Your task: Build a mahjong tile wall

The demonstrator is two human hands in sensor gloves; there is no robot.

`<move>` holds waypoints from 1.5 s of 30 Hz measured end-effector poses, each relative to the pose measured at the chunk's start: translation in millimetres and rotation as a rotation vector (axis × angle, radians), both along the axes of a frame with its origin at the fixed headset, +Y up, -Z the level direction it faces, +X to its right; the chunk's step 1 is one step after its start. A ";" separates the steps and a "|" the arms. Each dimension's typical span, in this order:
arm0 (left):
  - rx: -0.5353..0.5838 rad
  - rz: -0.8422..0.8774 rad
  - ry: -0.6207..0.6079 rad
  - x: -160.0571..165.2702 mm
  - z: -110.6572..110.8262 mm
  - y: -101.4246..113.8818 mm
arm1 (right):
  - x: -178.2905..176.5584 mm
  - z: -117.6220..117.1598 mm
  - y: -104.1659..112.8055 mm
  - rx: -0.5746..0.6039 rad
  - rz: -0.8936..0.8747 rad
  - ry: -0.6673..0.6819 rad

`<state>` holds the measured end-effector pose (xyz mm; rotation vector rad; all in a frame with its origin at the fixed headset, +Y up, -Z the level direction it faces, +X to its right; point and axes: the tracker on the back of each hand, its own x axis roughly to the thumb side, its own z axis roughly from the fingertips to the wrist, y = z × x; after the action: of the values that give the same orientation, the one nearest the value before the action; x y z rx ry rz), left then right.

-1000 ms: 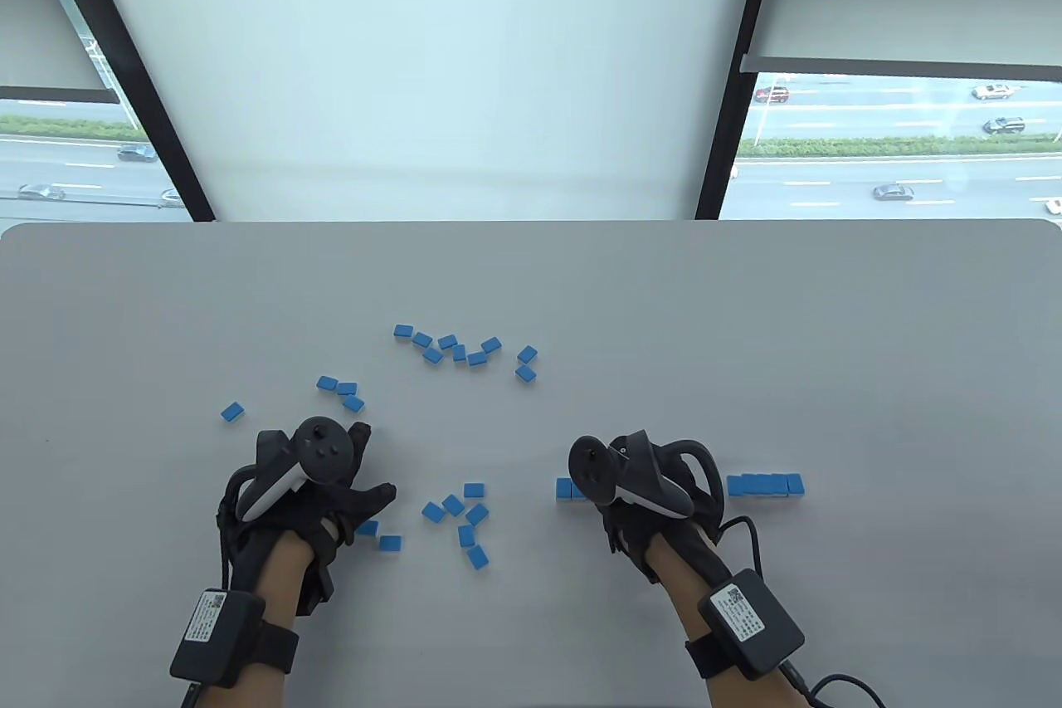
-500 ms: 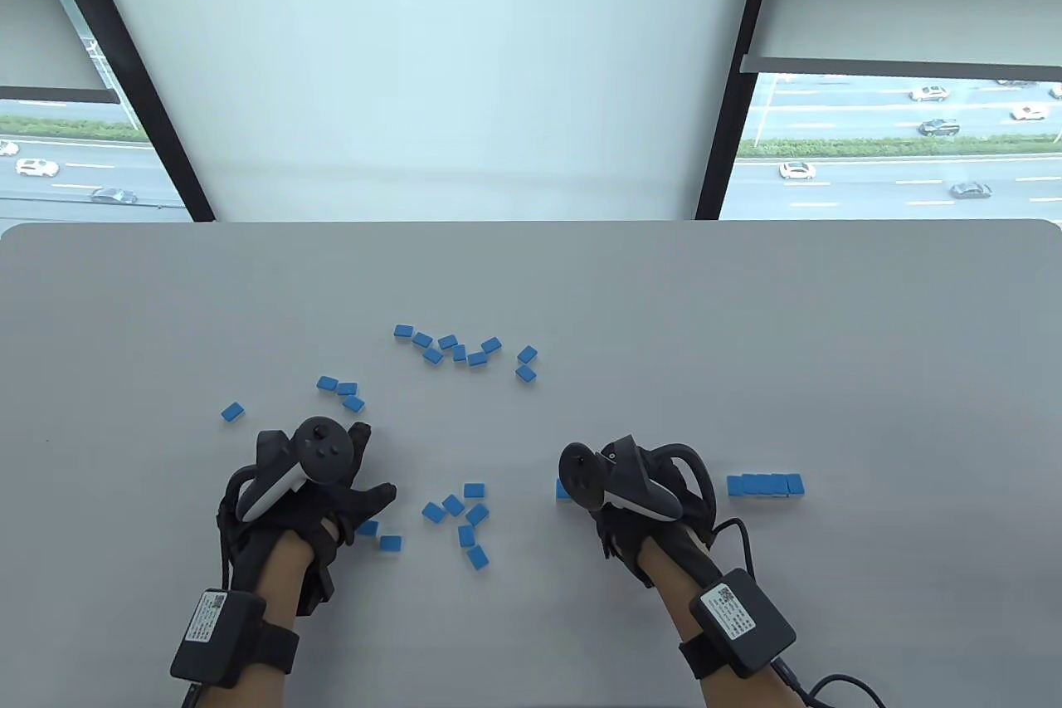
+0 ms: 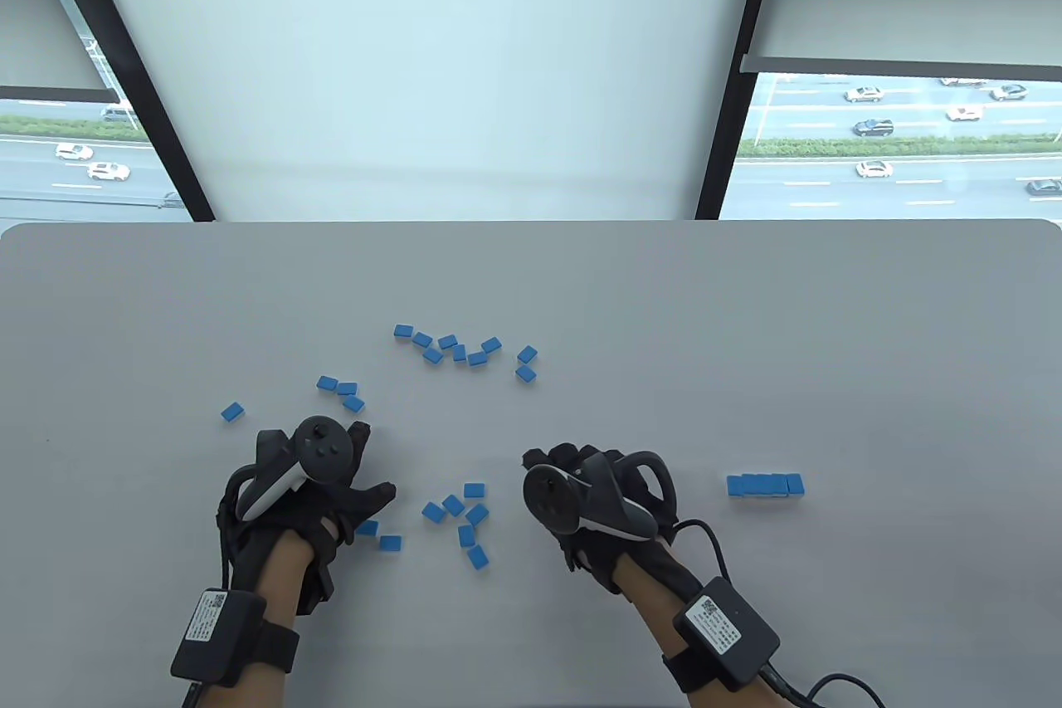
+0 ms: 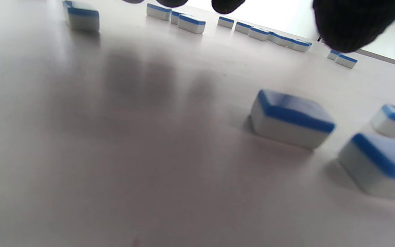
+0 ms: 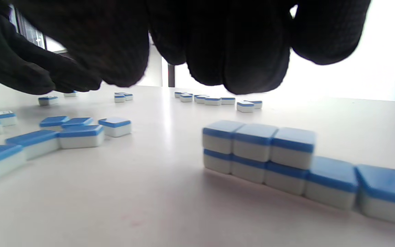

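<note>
1. Low on the grey table (image 3: pixel 747 310), the left hand (image 3: pixel 311 496) lies with its fingers spread and its thumb stretched toward the right; its grip is slack and holds nothing.
2. From the left wrist view, the fingertips (image 4: pixel 351 24) hang above bare table, with their shadow below them and a blue-topped tile (image 4: pixel 291 118) lying flat just beyond.
3. Two tiles (image 3: pixel 379 535) lie just beside the left thumb, on its near side.
4. To the right of those, a loose cluster of tiles (image 3: pixel 465 521) sits between the two hands, each tile flat with its blue back up and at its own angle.
5. The right hand (image 3: pixel 597 505) hovers just right of that cluster, its back covered by the tracker (image 3: pixel 581 496).
6. In the right wrist view its fingers (image 5: pixel 252 51) curl down from the top edge; no tile shows among them, but I cannot tell whether the grip is closed on anything.
7. The tile wall (image 3: pixel 765 485) stands well to the right of the right hand, apart from it.
8. Seen from the right wrist, the wall (image 5: pixel 259 151) is five tiles long: the three at its left end are two high, the two at its right end a single layer.
9. Farther out, a scattered band of tiles (image 3: pixel 459 349) lies near the table's middle.
10. Three more tiles (image 3: pixel 340 391) lie beyond the left fingers, and a lone tile (image 3: pixel 233 412) lies to their left.
</note>
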<state>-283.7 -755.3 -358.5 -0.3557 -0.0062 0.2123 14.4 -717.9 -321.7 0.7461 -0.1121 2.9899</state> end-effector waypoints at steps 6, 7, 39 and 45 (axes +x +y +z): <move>-0.001 -0.007 0.002 0.0 0.2 0.0 | -28.1 13.9 -11.6 -0.097 -0.003 0.111; -0.001 -0.009 0.002 0.2 0.2 0.0 | -30.2 14.6 -14.2 -0.112 0.002 0.123; -0.015 -0.028 0.001 3.1 1.4 0.6 | -45.3 21.4 -33.0 -0.157 0.080 0.193; -0.012 -0.020 0.001 2.6 1.6 1.2 | -21.6 14.9 -3.7 -0.054 -0.006 0.135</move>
<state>-281.1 -754.2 -356.9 -0.3672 -0.0003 0.1932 -7.2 -721.6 -306.8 0.9366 -0.0275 2.9128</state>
